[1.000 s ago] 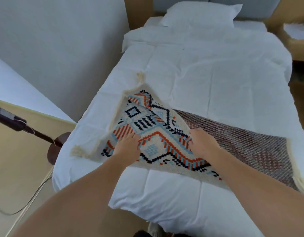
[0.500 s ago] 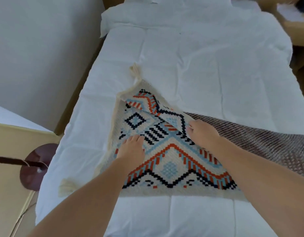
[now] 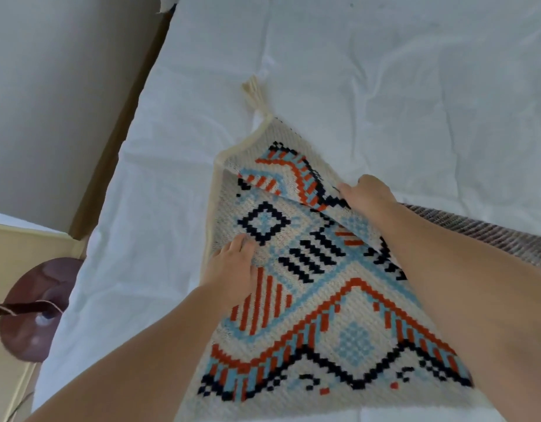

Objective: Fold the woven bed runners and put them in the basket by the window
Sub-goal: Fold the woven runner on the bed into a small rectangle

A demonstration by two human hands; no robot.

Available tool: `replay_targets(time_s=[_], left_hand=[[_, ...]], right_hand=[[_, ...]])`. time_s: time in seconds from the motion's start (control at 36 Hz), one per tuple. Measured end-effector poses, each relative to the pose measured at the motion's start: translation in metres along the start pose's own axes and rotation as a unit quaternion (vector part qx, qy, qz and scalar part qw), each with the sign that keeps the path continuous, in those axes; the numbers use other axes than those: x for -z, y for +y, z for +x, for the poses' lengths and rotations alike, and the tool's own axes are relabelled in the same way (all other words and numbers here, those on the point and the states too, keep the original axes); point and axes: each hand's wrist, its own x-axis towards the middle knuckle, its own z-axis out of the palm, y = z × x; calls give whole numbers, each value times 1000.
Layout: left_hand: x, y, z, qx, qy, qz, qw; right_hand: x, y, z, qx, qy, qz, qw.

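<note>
A cream woven bed runner (image 3: 333, 327) with orange, light-blue and black diamond patterns lies on the white bed (image 3: 369, 71). Its left end is folded back, pattern side up, over its brownish underside (image 3: 488, 233) that stretches to the right. A cream tassel (image 3: 255, 92) sticks out at the far corner. My left hand (image 3: 232, 269) presses flat on the lower layer near its left edge. My right hand (image 3: 366, 193) rests fingers-down on the turned-over flap at the fold. No basket is in view.
A grey wall (image 3: 59, 86) and a wooden bed frame (image 3: 117, 141) run along the left of the bed. A dark round lamp base (image 3: 34, 309) with a pole stands on the floor at lower left, beside a cream-edged surface (image 3: 19, 239).
The view has moved closer and lower over the runner. Both hands have slid up the runner toward the far corner, the right hand pushing along the folded flap.
</note>
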Motion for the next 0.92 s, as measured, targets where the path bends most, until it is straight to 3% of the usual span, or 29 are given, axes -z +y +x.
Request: replay_targets(time_s=[0.19,0.31,0.42,0.53,0.69,0.81,0.92], left_hand=[[22,14,22,-40,20,3,999],[34,14,30,-57,46,5,997],[52,22,45,-63,73,-29,995],[77,39,67,-80,86,-63,991],[107,50,98,-135,50,38,989],[101,44,103,-159,17,75,984],[93,37,96,-157,46,0,986]], right_hand=[[3,-3,1,-34,-61,21,997],[2,-9,-5,-30,-18,73,997],[-3,-14,-30,47,26,82,995],[-10,-12,-72,118,-3,36,992],[-18,-7,-106,210,-4,-30,977],[-25,2,-116,226,-4,-34,974],[-31,11,-125,214,3,-51,975]])
